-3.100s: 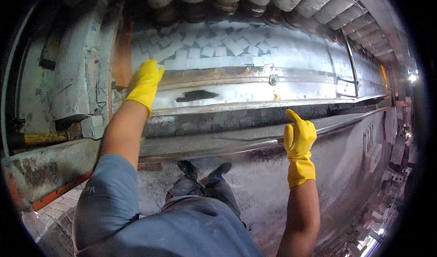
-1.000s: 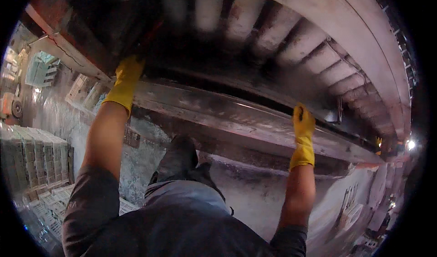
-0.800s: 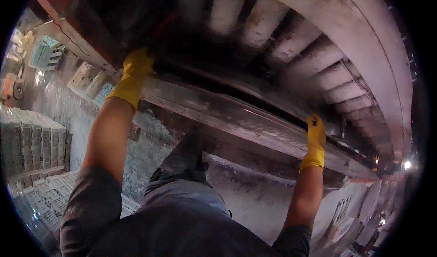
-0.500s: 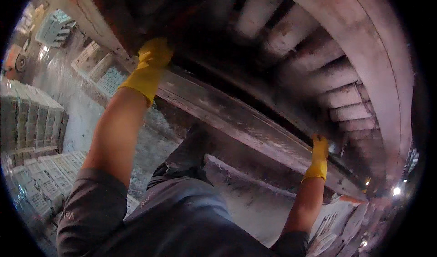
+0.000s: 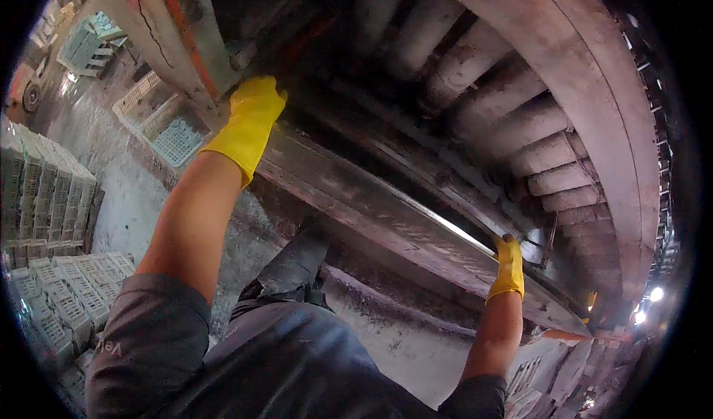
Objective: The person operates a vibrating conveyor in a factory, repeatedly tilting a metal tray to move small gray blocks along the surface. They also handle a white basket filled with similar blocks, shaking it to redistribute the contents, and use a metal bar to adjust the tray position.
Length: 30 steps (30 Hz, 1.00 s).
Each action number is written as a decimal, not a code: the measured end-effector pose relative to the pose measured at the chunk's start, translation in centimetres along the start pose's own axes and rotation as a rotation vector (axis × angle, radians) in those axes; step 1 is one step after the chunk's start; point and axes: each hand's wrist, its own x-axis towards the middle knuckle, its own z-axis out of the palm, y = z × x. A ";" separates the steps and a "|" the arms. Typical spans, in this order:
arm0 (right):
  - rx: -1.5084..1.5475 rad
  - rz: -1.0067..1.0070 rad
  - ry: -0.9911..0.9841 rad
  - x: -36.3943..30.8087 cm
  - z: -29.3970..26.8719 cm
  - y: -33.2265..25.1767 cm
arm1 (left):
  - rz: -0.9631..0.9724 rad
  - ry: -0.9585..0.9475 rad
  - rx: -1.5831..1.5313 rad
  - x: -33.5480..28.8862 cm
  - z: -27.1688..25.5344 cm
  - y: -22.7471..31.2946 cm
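Observation:
My left hand (image 5: 252,118), in a yellow rubber glove, is at the far left end of a long grimy metal ledge (image 5: 356,196). Its fingers are curled closed, and shadow hides what they hold. My right hand (image 5: 508,267), also gloved in yellow, is closed at the ledge's inner edge toward the right; its grip is too dark to make out. Between the hands, just beyond the ledge, stretches a long dark metal bar (image 5: 416,148). A bright strip of light runs along the ledge's inner edge up to my right hand.
Behind the ledge is a row of thick dusty rollers (image 5: 475,55) under a curved metal frame (image 5: 587,55). A post with an orange stripe (image 5: 186,33) stands by my left hand. Plastic crates (image 5: 160,122) sit on the floor, with stacked crates (image 5: 48,189) further left.
The dark bar beyond the ledge now shows more clearly, and a bright strip has appeared near my right hand. Both hands remain at the ledge while the view has shifted slightly.

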 end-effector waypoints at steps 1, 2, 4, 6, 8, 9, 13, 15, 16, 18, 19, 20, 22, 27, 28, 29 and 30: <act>-0.013 0.020 -0.035 -0.5 -0.3 -0.3 | -0.005 -0.017 0.008 -0.1 -0.3 0.3; 0.009 0.029 -0.033 -0.6 -0.2 -0.5 | -0.012 -0.033 0.018 -0.3 -0.6 0.5; 0.053 0.056 -0.018 -0.7 -0.2 0.2 | -0.017 -0.050 0.023 -0.4 -1.0 1.0; 0.035 0.059 0.031 0.0 0.0 1.9 | -0.018 -0.051 0.021 -0.4 -0.8 1.2; 0.042 0.036 0.092 0.5 0.3 3.2 | 0.017 0.004 -0.005 -0.4 0.4 0.8; 0.058 0.012 0.124 0.3 0.6 3.1 | 0.032 0.028 -0.014 -0.4 0.8 0.5; 0.100 0.035 0.126 -1.5 0.5 1.0 | 0.024 0.028 0.033 -0.5 0.8 0.0; 0.051 0.052 0.094 -1.9 -0.1 0.0 | 0.028 0.039 0.042 -0.4 0.8 -0.1; 0.026 0.062 0.080 -2.2 -0.2 -0.1 | 0.031 0.045 0.046 -0.4 0.8 0.0; 0.096 0.035 0.094 -2.3 -0.9 2.3 | 0.037 0.028 0.011 -2.4 1.8 1.3; 0.083 0.029 0.111 -1.7 -0.8 3.3 | 0.050 0.020 -0.001 -2.5 1.7 1.8; 0.069 0.023 0.127 -1.3 -0.9 4.5 | 0.062 0.019 -0.007 -2.3 2.0 2.1; 0.061 0.058 0.107 -1.9 -0.9 3.7 | 0.061 0.024 0.002 -2.5 2.6 1.5; -0.025 0.089 0.085 -3.9 -1.8 1.0 | 0.032 0.010 0.045 -2.9 2.3 1.9; -0.041 0.107 0.089 -3.7 -1.8 1.7 | 0.049 0.000 0.052 -2.8 2.3 2.5; 0.015 0.072 0.090 -3.3 -1.3 2.4 | 0.002 -0.076 0.007 -2.5 1.8 2.7; 0.003 0.058 0.133 -2.3 -0.8 3.6 | 0.075 -0.021 -0.013 -2.1 3.0 1.9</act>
